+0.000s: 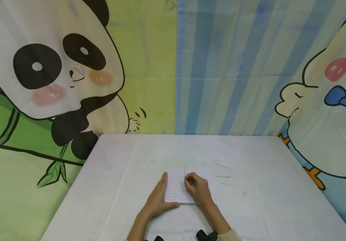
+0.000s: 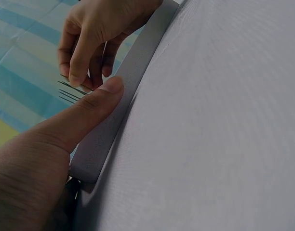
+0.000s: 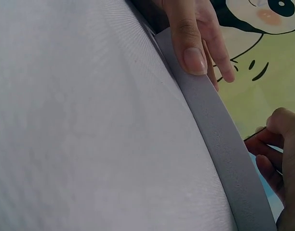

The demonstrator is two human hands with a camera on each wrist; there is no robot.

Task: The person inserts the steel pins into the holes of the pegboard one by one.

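The left hand [image 1: 158, 195] is resting with thumb and fingers spread, the thumb on the near edge of a dotted white board [image 1: 175, 192], which is lying on a white-covered table [image 1: 131, 187]. The right hand [image 1: 200, 191] is pinching a thin dark rod [image 3: 256, 134] over the board; upright rods [image 2: 69, 93] are standing by its fingertips. Loose rods [image 1: 223, 176] are lying to the right. Beyond, a panda-printed curtain [image 1: 149, 67] is hanging.
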